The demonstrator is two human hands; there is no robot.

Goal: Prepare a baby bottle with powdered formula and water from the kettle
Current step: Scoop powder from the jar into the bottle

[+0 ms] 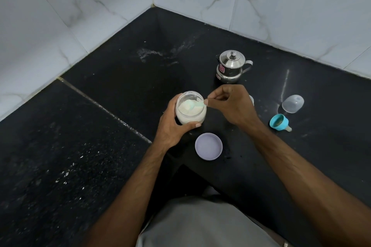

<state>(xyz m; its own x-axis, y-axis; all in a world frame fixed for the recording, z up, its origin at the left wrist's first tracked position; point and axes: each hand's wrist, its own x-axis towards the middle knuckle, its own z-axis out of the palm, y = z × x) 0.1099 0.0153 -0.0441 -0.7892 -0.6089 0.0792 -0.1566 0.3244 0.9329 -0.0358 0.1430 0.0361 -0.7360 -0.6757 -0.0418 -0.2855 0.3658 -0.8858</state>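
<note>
The right hand [230, 104] covered nearly all of the baby bottle [251, 100]; only a pale sliver showed at the knuckles. The scoop [193, 104] handle end was concealed between the pinching fingers. The left hand [174, 126] masked the near wall of the formula jar [190, 109]. The red label on the kettle [230, 67] was too small to read. Both forearms were cut off by the lower edge.

You can read nothing here: the steel kettle [230, 66] on your desk [120, 86] carries a small red label, but its print is too small to make out.
</note>
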